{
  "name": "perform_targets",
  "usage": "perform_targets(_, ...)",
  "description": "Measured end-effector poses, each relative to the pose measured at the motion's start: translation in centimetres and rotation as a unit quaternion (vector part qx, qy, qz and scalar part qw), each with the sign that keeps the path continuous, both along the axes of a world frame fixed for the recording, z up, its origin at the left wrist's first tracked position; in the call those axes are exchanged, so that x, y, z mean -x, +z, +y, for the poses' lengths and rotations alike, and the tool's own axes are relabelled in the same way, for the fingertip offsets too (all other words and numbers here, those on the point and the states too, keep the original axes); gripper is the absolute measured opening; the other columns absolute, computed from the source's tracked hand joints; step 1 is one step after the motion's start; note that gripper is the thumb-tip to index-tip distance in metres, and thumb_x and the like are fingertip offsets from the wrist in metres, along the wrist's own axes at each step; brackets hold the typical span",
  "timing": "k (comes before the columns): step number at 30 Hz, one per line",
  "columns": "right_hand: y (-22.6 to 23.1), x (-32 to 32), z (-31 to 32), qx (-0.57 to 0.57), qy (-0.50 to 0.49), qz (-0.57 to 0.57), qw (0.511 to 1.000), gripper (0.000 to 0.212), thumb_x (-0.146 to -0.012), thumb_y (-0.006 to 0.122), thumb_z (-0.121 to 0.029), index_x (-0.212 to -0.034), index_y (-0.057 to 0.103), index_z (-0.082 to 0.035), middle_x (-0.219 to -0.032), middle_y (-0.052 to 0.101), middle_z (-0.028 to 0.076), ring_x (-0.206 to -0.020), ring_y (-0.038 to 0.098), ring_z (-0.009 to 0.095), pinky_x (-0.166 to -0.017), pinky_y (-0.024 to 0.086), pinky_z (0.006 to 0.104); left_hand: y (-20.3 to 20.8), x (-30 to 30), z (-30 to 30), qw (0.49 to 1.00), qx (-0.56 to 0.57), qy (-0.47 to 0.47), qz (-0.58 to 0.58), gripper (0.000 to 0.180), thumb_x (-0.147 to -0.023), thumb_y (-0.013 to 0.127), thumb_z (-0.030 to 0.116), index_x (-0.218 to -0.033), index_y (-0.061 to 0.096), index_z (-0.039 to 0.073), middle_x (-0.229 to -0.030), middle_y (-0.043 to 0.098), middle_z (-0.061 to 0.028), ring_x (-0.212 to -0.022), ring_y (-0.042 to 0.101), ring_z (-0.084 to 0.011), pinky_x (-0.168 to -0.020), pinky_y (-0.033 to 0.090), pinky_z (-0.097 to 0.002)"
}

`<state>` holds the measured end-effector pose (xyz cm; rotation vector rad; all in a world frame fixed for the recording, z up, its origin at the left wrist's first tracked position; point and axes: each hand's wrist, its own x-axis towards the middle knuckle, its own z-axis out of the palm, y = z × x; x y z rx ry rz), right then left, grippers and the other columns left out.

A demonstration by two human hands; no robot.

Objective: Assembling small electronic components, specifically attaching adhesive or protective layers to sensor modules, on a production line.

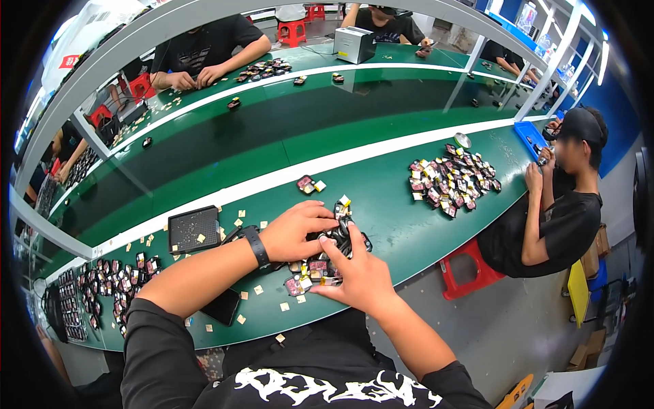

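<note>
A heap of small black electronic units with reddish circuit boards and yellow-and-silver parts [315,270] lies on the green table in front of me. My left hand [296,233] reaches over its far left side, fingers stretched out and touching the units. From the near right, my right hand [359,273] rests against the heap with thumb and fingers spread. Some units between the two hands are partly covered by my fingers. Just beyond the left hand sits a single unit [306,184], apart from the heap.
A larger pile of similar units [449,180] lies to the right, near a seated person [565,198]. Left are a black tray [193,230], scattered small cream squares [241,319] and more units [116,286]. A conveyor belt [272,150] runs beyond a white rail.
</note>
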<state>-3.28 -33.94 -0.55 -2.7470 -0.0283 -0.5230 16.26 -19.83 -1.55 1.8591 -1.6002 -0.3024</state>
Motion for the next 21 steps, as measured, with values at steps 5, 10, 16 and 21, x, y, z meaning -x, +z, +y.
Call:
perform_targets(5,0.4,0.2,0.6,-0.008,-0.003,0.024,1.000,0.094,-0.063,0.087,-0.065,-0.142,0.057,-0.023,-0.145,0.046,0.029,-0.095,0.073,0.037,-0.072,0.062,0.0418,1.7,-1.5,1.6,0.997,0.051,-0.010,-0.053,0.040,-0.086,0.072,0.019,-0.124,0.072,0.009,-0.143,0.057,-0.0147,-0.139,0.045,-0.0405,-0.117,0.035,-0.0526)
perform_targets(10,0.0,0.5,0.3,-0.027,0.015,-0.021,0.999,0.092,-0.064,0.086,-0.065,-0.142,0.057,-0.025,-0.146,0.047,0.026,-0.089,0.073,0.036,-0.070,0.061,0.0418,2.0,-4.8,0.0,0.972,0.036,0.221,-0.074,0.043,-0.089,0.070,0.022,-0.130,0.068,0.010,-0.139,0.058,-0.0156,-0.127,0.053,-0.0367,-0.110,0.043,-0.0468)
perform_targets(16,-0.3,0.7,-0.1,-0.019,0.024,-0.081,0.996,0.087,-0.062,0.086,-0.067,-0.133,0.065,-0.019,-0.132,0.057,0.015,-0.085,0.072,0.028,-0.068,0.060,0.0375,2.1,-8.2,-3.8,0.979,-0.065,0.175,-0.085,0.059,-0.085,0.076,0.035,-0.136,0.063,0.009,-0.117,0.062,-0.0193,-0.112,0.062,-0.0370,-0.098,0.050,-0.0440)
perform_targets(21,-1.1,1.2,0.1,-0.028,0.008,-0.149,0.988,0.085,-0.059,0.089,-0.063,-0.123,0.069,-0.010,-0.118,0.063,0.012,-0.081,0.071,0.026,-0.066,0.058,0.0336,3.1,-8.5,-5.1,0.979,-0.141,0.117,-0.084,0.042,-0.085,0.077,0.033,-0.118,0.071,0.007,-0.104,0.064,-0.0170,-0.100,0.064,-0.0357,-0.090,0.052,-0.0435)
